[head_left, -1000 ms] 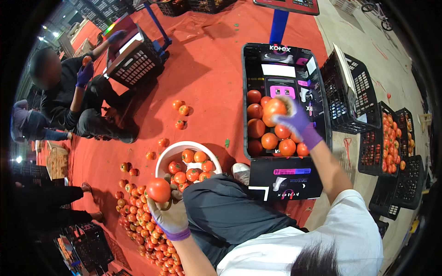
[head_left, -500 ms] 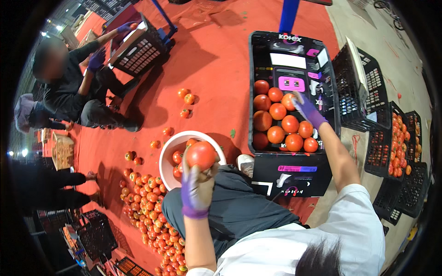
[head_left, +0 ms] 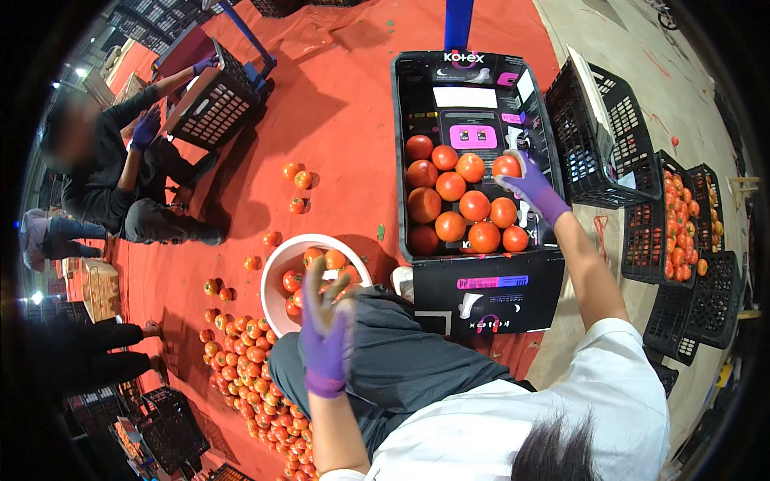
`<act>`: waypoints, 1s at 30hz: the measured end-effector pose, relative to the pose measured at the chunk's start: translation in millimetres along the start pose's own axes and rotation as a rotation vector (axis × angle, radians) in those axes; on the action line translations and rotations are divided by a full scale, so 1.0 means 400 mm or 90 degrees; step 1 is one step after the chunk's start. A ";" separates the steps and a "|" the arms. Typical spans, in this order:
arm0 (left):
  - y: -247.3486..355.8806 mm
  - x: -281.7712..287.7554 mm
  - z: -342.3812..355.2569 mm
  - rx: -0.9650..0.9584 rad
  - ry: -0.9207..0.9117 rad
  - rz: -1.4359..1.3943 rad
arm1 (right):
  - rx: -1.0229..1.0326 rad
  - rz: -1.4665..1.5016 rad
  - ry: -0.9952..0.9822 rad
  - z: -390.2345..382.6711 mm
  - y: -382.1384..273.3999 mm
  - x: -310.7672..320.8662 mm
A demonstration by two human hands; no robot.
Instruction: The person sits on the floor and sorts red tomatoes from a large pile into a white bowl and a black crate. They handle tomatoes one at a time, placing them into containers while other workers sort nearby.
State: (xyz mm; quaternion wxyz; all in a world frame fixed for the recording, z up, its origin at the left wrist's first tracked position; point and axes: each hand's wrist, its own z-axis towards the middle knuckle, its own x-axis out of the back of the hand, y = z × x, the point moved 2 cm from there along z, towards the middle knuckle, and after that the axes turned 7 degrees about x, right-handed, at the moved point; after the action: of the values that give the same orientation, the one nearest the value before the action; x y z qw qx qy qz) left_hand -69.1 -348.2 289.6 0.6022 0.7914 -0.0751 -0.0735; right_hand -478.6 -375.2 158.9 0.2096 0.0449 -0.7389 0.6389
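My left hand (head_left: 327,329), in a purple-and-tan glove, is raised over my leg near the white bucket (head_left: 269,305), fingers spread and empty, slightly blurred. My gloved right hand (head_left: 529,188) grips a red tomato (head_left: 505,164) inside the cardboard-lined black crate (head_left: 497,99), at the right end of a group of large tomatoes (head_left: 450,186). The bucket holds more tomatoes, partly hidden behind my left hand.
Loose tomatoes (head_left: 245,361) lie piled on the red sheet (head_left: 337,160) at lower left. A co-worker (head_left: 96,160) crouches at upper left beside a crate (head_left: 208,112); other people's legs (head_left: 96,353) show at left. Stacked crates (head_left: 601,136), some filled (head_left: 680,228), line the right.
My left hand held a tomato and is now empty and open. My right hand has shifted rightward along the group in the crate and now grips a tomato at its end.
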 end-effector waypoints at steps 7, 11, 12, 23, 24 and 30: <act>-0.035 0.313 -0.214 -0.018 0.286 -0.046 | 0.049 -0.304 -0.140 0.078 0.130 -0.043; -0.155 0.522 -0.457 0.010 0.480 -0.040 | 0.035 -0.204 -0.224 0.095 0.188 -0.034; -0.191 0.571 -0.509 0.013 0.508 -0.041 | 0.080 -0.352 -0.200 0.102 0.221 0.000; -1.072 0.834 -1.237 0.335 1.002 -0.086 | 0.224 -0.440 0.014 0.257 0.122 0.121; -1.133 0.811 -1.258 0.365 1.021 -0.060 | 0.318 -0.391 -0.006 0.267 0.078 0.062; -1.335 0.801 -1.165 0.497 1.098 0.090 | 0.537 -0.322 -0.155 -0.035 -0.432 -0.508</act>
State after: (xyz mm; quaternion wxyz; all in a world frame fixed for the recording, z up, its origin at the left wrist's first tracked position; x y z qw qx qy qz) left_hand 356.6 165.1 -110.5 0.1461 0.7118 0.3283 0.6035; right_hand -232.9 -433.8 245.4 0.2335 0.3776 -0.4015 0.8010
